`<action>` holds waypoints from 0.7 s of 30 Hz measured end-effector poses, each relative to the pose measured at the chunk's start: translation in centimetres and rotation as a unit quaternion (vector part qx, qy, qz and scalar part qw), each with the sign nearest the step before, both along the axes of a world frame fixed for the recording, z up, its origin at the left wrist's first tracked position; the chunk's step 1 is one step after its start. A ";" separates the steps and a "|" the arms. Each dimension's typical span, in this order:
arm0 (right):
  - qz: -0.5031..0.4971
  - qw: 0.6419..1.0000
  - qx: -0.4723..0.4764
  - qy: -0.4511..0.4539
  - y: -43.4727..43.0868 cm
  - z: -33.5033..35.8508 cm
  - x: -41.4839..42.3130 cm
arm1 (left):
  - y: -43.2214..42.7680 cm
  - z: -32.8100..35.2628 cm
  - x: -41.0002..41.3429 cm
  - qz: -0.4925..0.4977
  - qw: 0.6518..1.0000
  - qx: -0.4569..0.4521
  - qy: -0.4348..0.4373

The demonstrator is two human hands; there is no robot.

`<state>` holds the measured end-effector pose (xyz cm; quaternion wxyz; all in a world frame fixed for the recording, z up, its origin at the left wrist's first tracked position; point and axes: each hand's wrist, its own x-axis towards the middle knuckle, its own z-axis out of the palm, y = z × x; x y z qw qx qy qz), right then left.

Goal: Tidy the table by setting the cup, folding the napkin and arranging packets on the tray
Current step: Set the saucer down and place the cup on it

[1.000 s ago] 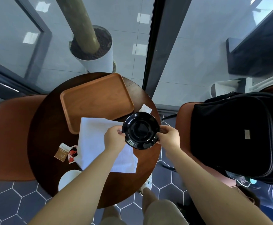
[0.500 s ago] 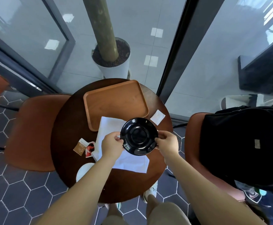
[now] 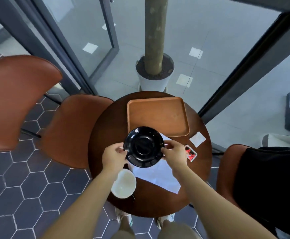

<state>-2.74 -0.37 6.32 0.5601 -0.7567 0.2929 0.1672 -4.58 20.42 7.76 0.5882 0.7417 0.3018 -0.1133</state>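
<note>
A black saucer (image 3: 143, 146) is held above the round dark table (image 3: 202, 163), my left hand (image 3: 114, 156) gripping its left rim and my right hand (image 3: 175, 153) its right rim. It hovers over the near edge of the empty wooden tray (image 3: 158, 116) and the unfolded white napkin (image 3: 159, 175). A white cup (image 3: 124, 184) stands on the table under my left forearm. A red packet (image 3: 190, 153) and a white packet (image 3: 197, 139) lie to the right of my right hand.
Brown chairs (image 3: 75, 128) stand to the left. A black backpack (image 3: 271, 183) sits on the chair at right. A potted tree (image 3: 155, 71) stands behind the table beside glass walls. My shoes show under the table's near edge.
The view has swung, so the table sits more central. The saucer has moved toward the tray's near edge, still held by both hands. A red packet shows at right.
</note>
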 end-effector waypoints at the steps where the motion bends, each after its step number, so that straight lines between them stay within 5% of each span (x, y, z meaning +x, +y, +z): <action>1: 0.005 1.000 0.003 -0.001 1.0 0.2 0.3 | 0.9 0.1 -0.1 0.016 1.000 -0.009 -0.001; 10: 0.083 0.996 0.012 0.005 9.7 0.0 3.0 | 9.1 -0.6 -0.1 0.125 0.991 -0.044 0.019; 21: 0.169 0.980 -0.104 0.010 16.3 -3.5 9.1 | 14.8 -4.1 4.0 0.140 0.988 -0.053 0.048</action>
